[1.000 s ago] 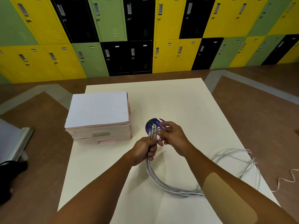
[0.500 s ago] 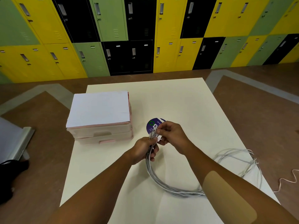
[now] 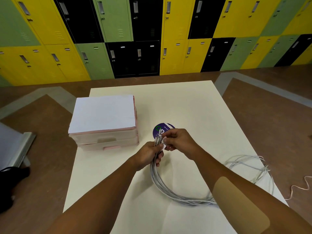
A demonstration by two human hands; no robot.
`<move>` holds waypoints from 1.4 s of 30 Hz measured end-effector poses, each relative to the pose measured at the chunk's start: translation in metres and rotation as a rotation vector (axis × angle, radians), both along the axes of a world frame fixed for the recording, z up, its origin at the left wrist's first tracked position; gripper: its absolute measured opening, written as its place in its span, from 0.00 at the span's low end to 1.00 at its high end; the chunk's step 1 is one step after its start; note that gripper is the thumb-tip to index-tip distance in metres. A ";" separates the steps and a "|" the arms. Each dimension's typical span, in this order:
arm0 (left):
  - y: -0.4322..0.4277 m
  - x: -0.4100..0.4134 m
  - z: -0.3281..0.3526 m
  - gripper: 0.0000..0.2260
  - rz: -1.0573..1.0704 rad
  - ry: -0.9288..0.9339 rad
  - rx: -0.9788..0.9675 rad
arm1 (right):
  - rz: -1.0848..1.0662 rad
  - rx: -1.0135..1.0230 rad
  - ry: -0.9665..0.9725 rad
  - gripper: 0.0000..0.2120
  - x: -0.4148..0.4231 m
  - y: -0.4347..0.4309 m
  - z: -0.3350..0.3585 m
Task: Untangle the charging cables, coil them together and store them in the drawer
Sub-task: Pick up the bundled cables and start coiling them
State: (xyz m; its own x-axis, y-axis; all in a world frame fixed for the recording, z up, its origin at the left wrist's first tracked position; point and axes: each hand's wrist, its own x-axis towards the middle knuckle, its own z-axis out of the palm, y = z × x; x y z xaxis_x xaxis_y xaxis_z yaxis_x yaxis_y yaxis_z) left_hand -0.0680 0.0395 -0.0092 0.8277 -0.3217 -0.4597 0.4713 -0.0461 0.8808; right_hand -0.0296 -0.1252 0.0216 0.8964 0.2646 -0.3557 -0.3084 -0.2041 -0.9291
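both forearms reach in from the bottom edge, cut off above the elbows; the right one carries one tan patch (image 3: 236, 200). between them a bundle of grey cables (image 3: 162, 188) lies on the white table (image 3: 194, 107) in one loose loop. it passes under the right forearm to a looser tangle near the table's right edge. the strands run too close together to count.

the left hand (image 3: 148, 154) is curled round the bundle where it rises off the table, and the plug ends stand out of the top of its grip. the right hand (image 3: 179, 141), touching it, pinches those plug ends with thumb and fingertips. there are several plugs, but the exact number cannot be made out.

just behind the hands lies one round purple disc (image 3: 163, 128), its near part hidden by them and its print too small to read. left of it stands one pink drawer unit (image 3: 104, 125) with a white top and two drawer fronts showing.

one thin pale cord (image 3: 298, 188) snakes over the brown floor off the table's right side. at the left edge a metal-edged thing (image 3: 15, 147) is cut off and cannot be identified. farthest off is a wall of yellow, green and black lockers (image 3: 146, 31).
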 end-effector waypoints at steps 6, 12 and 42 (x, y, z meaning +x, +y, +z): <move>0.003 0.000 -0.001 0.13 0.001 0.005 -0.012 | 0.034 -0.060 -0.081 0.07 -0.002 0.012 0.007; 0.008 -0.001 -0.001 0.13 0.013 0.042 -0.058 | -0.034 -0.036 -0.049 0.05 0.000 0.012 0.004; 0.002 -0.001 0.008 0.15 -0.055 -0.018 0.066 | 0.115 -0.188 -0.059 0.14 -0.001 0.025 0.005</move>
